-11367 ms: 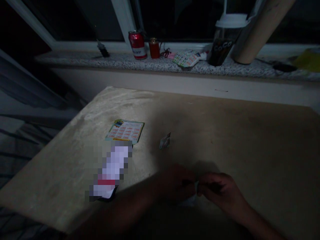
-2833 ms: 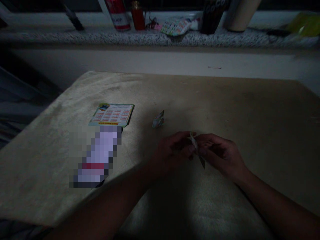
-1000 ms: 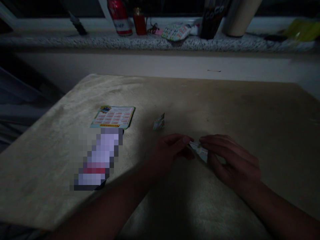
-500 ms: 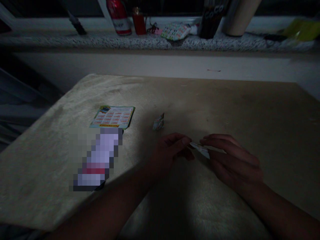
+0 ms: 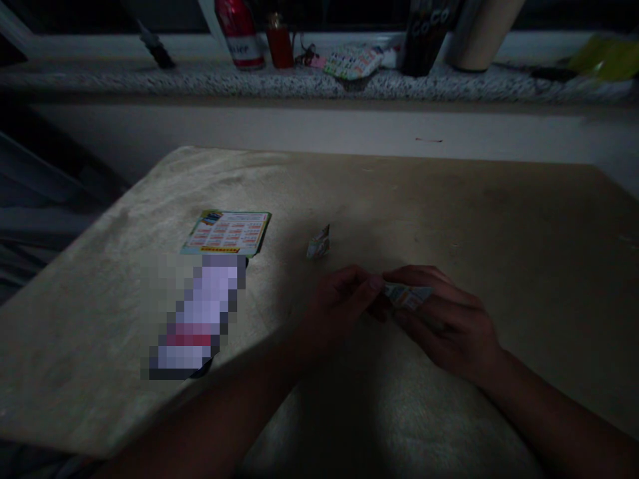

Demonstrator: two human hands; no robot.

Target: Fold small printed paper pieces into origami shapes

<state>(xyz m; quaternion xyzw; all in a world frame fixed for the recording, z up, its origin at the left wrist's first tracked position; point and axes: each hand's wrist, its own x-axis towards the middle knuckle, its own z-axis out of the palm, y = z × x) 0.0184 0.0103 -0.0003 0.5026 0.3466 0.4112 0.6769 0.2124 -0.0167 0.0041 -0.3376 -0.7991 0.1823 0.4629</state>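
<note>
Head view. We find the paper [image 5: 408,296] between the two hands, over the near middle of the desk [image 5: 499,219]. The fingers of the left hand [image 5: 342,299] pinch its left tip. Those of the right hand [image 5: 459,326] lie against its right part; whether they grip or merely support it, we cannot tell. We judge that holding it at both sides steadies so small and thin a piece. A folded scrap [image 5: 318,245] lies just beyond the left hand, untouched. To the left, the card [image 5: 227,233] lies flat, with the phone [image 5: 200,313], its screen blurred, at its near edge; we judge this placing leaves the hands room while keeping both in sight.

Against the frame half a second earlier, the paper now shows a broad printed face instead of a narrow edge. The right fingers, then spread, have come closer to the left hand. Scrap, card and phone lie as before.
</note>
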